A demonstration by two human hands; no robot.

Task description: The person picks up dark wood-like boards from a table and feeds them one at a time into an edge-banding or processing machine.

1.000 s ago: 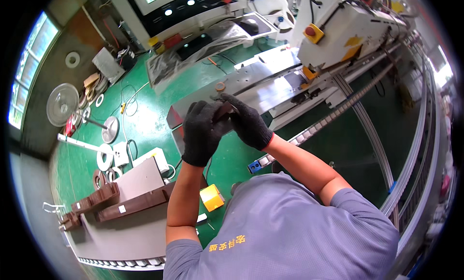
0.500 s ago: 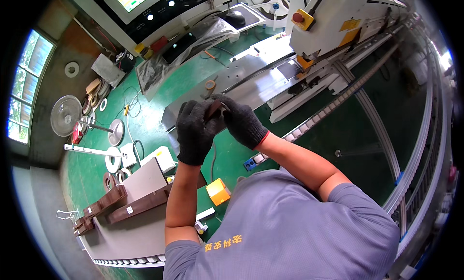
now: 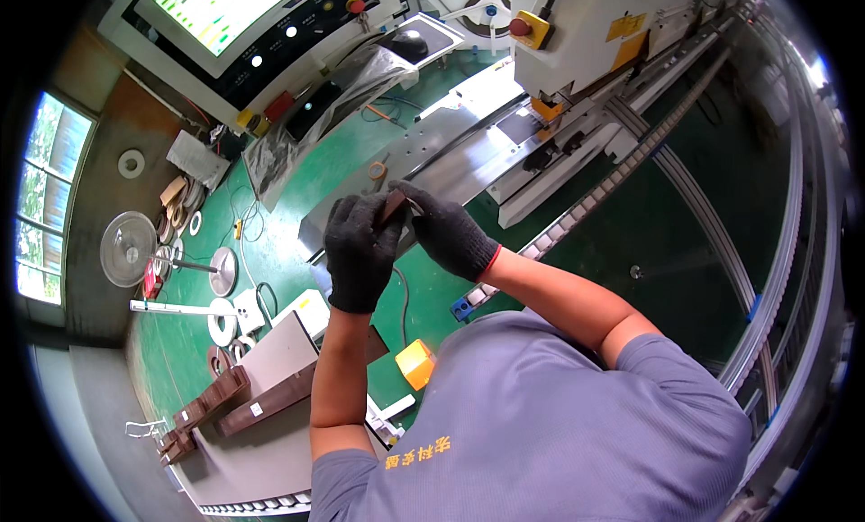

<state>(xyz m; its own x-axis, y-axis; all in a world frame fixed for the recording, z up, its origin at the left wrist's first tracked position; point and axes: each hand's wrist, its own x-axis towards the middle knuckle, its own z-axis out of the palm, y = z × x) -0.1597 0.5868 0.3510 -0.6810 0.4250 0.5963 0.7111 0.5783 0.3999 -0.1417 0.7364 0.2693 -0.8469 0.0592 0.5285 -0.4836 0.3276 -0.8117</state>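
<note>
In front of my chest, above the near end of a metal machine bed (image 3: 468, 161), I hold a small flat brown piece (image 3: 393, 206) with both hands. My left hand (image 3: 362, 256), in a dark knit glove, is closed on its left side. My right hand (image 3: 448, 236), gloved alike with a red cuff edge, pinches the other side. The fingertips nearly meet and cover much of the piece, so its exact kind is unclear. Just beyond the hands, a small orange tape roll (image 3: 377, 170) lies on the bed.
A control panel (image 3: 261, 62) with a lit screen stands ahead left, and a white machine head (image 3: 586, 35) with a red button ahead right. Long brown strips (image 3: 266, 407) lie on a grey table (image 3: 261, 459) at left. A yellow box (image 3: 415, 364) sits below my left forearm.
The whole view has shifted slightly, with the control panel now showing more. Both hands stay together on the brown piece, which shows a little more of its face between the fingers.
</note>
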